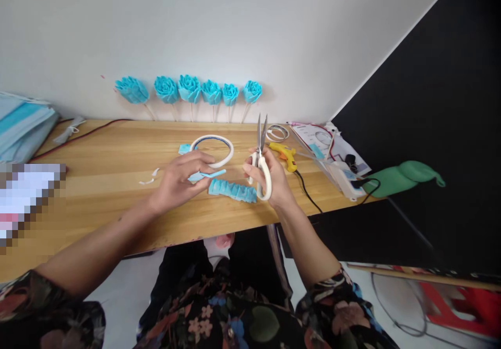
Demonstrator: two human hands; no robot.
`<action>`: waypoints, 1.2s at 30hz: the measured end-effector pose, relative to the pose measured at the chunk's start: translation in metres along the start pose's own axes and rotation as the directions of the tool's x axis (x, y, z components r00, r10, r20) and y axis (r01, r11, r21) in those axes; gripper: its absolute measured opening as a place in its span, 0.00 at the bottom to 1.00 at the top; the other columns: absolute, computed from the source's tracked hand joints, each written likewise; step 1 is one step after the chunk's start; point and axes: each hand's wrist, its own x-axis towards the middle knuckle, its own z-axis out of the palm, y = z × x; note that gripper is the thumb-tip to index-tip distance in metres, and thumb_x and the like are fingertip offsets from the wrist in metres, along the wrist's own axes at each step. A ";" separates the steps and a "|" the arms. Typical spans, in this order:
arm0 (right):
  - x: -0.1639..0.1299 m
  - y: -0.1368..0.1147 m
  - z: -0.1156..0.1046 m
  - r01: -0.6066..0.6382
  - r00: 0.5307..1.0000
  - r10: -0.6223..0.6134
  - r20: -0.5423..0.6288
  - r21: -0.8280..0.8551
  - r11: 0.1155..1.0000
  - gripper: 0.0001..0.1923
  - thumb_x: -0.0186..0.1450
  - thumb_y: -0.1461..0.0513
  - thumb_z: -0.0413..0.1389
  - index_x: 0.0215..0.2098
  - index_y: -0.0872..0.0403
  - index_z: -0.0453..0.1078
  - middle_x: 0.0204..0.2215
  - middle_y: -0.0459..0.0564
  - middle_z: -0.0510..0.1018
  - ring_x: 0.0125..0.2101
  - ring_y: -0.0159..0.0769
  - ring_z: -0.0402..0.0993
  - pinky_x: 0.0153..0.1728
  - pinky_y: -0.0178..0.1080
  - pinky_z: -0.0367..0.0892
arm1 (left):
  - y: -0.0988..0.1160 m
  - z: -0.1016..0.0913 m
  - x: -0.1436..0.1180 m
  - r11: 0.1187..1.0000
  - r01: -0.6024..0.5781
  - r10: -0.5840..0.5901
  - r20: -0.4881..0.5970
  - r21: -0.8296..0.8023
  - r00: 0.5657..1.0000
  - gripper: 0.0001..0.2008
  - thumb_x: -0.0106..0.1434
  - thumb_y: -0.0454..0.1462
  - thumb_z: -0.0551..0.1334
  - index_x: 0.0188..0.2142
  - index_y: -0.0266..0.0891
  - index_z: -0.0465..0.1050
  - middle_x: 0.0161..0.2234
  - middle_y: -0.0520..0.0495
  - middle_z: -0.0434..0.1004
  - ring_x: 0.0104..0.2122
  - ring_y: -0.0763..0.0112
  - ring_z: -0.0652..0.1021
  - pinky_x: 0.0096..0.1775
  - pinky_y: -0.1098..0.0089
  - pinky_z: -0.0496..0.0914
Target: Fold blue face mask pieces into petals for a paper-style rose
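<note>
head view: floral sleeves and both bare forearms fill the bottom of the frame, reaching up over the near edge of the wooden surface (117,156). left hand (180,178) has its grip pinched on a narrow blue strip (211,174), which pokes out to the right from between thumb and fingers, held just above the wood. right hand (270,179) is clenched around the white handles of the scissors (261,153); the blades point straight up and look nearly together, well clear of the strip. between the two hands, lying on the wood, is a pleated blue band (233,189), touching the lower scissor handle or just under it; i cannot tell which. behind the left hand sits a white tape ring (213,148), and to the right a yellow glue gun (285,155) with its black cord trailing off the edge.

to cut well from here, the blades would probably need tipping down toward the strip's free end, with the left pinch kept close to the cut so the thin piece stays taut and does not fold. keeping the fingertips behind the cutting line seems wise.

along the back wall stand six blue paper roses (190,89) on sticks.
</note>
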 end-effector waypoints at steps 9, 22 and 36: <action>0.003 -0.011 0.008 0.119 0.992 -0.115 0.046 -0.082 0.990 0.27 0.56 0.47 0.68 0.47 0.48 0.65 0.32 0.44 0.77 0.33 0.33 0.76 0.35 0.39 0.75 | 0.004 -0.004 0.004 0.983 -0.184 0.181 0.164 0.003 0.970 0.03 0.66 0.36 0.63 0.36 0.42 0.76 0.41 0.41 0.83 0.39 0.64 0.81 0.41 0.64 0.75; 0.002 -0.008 0.004 0.231 0.972 -0.229 0.050 -0.358 0.905 0.21 0.59 0.54 0.64 0.49 0.49 0.70 0.34 0.46 0.80 0.34 0.36 0.79 0.38 0.41 0.76 | 0.006 -0.005 0.003 0.993 -0.100 0.109 0.185 -0.060 0.977 0.02 0.65 0.35 0.65 0.35 0.42 0.77 0.42 0.42 0.83 0.40 0.63 0.82 0.43 0.64 0.75; 0.001 -0.016 -0.001 0.208 0.978 -0.190 0.087 -0.343 0.916 0.24 0.57 0.50 0.66 0.48 0.49 0.72 0.35 0.48 0.82 0.35 0.37 0.80 0.37 0.39 0.76 | 0.005 -0.004 0.004 0.994 -0.099 0.108 0.185 -0.055 0.977 0.03 0.64 0.36 0.64 0.34 0.42 0.77 0.41 0.41 0.84 0.41 0.63 0.83 0.44 0.65 0.75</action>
